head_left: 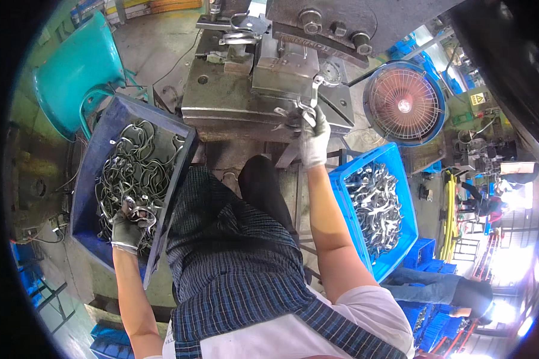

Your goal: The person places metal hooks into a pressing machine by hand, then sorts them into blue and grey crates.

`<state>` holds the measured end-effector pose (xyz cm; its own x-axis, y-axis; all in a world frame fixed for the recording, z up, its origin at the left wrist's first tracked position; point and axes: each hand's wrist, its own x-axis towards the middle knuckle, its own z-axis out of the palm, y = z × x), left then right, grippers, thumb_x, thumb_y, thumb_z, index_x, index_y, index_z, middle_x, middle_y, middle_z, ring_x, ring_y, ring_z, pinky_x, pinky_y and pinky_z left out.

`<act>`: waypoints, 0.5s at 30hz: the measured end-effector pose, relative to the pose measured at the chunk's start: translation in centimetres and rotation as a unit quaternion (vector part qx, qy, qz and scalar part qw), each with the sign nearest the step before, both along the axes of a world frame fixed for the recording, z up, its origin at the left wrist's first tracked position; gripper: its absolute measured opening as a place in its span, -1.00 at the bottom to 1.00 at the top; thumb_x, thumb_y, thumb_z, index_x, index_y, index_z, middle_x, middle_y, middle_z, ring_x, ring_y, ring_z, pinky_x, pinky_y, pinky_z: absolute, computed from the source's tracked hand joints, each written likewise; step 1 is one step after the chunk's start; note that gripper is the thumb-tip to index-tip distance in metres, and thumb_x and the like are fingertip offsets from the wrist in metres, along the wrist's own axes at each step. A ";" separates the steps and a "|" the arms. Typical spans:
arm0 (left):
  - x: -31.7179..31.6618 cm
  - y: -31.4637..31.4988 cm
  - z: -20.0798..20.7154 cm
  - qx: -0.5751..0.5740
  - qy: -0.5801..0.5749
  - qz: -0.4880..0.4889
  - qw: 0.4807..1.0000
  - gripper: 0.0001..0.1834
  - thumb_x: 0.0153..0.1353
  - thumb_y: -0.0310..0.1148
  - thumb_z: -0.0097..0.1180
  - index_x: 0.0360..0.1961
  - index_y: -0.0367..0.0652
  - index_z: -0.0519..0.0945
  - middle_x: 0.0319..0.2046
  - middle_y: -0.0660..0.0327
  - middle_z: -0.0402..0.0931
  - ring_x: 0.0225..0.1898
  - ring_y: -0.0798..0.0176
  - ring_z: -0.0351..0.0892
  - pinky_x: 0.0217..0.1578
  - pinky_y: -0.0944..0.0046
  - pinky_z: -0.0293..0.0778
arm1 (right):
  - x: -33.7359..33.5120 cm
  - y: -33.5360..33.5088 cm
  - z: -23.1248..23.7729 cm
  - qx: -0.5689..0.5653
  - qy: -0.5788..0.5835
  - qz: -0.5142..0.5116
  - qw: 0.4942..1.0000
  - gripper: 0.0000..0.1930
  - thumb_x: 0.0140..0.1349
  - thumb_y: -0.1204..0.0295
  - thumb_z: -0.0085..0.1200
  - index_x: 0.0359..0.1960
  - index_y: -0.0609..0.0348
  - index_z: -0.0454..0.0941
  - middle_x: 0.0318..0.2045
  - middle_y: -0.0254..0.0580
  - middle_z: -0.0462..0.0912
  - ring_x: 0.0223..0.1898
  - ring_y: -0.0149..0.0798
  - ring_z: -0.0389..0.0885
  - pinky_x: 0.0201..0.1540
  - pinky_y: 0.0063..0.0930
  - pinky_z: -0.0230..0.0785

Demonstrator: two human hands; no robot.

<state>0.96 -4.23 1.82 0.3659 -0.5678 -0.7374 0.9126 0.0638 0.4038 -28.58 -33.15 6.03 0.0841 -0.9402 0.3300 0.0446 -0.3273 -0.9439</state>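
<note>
Your room at the front is bounded by the heavy steel base [221, 102], whose near edge lies just beyond your knees. The squared die block [286, 67] stands on it, beneath a bolted upper plate [335, 30]. At your left, the walls of the dark blue bin [91, 185] rise around your hand, leaving its open top as the way out. At your right, the bright blue bin [405, 209] sits close beside your forearm, with the round caged fan [404, 105] beyond it.

The curved strips [139, 143] lie tangled in the dark bin, slim, bent and dull grey with shiny glints; the bright bin holds a heap of brighter silver pieces [377, 206]. A shiny bent piece [314, 91] sticks up from your right hand [316, 140], near the front of the die block.

That gloved hand reaches forward on an extended arm, fingers closed around the piece. Your gloved left hand [127, 228] reaches down into the dark bin, fingers partly curled among the strips; you cannot tell from here whether it grips one.
</note>
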 end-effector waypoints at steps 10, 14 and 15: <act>-0.9 -2.2 3.0 -0.075 -0.180 -0.054 0.979 -0.63 0.14 -0.07 -0.14 -0.22 -0.15 0.41 -0.41 0.24 0.44 -0.49 0.38 0.39 -0.60 0.48 0.29 | 0.1 -1.6 -0.6 -0.056 0.160 -0.030 0.985 -0.78 0.07 0.55 -0.10 -0.20 0.30 0.39 -0.37 -0.14 0.53 -0.35 -0.37 0.50 -0.29 -0.62 0.29; -0.5 -2.8 2.6 -0.080 -0.228 -0.071 0.968 -0.61 0.14 -0.11 -0.13 -0.11 -0.15 0.35 -0.31 0.19 0.42 -0.43 0.36 0.39 -0.55 0.48 0.33 | -0.6 -0.6 0.9 -0.057 0.232 -0.041 0.970 -0.69 -0.02 0.57 -0.06 -0.16 0.30 0.38 -0.39 -0.02 0.54 -0.31 -0.25 0.54 -0.25 -0.54 0.32; -0.7 -3.4 2.3 -0.085 -0.244 -0.071 0.963 -0.63 0.16 -0.14 -0.14 -0.10 -0.13 0.35 -0.29 0.17 0.41 -0.41 0.36 0.39 -0.53 0.49 0.34 | -1.4 -1.7 -1.4 -0.058 0.133 -0.034 0.989 -0.69 -0.04 0.56 -0.06 -0.18 0.31 0.39 -0.37 0.05 0.53 -0.28 -0.13 0.53 -0.24 -0.49 0.33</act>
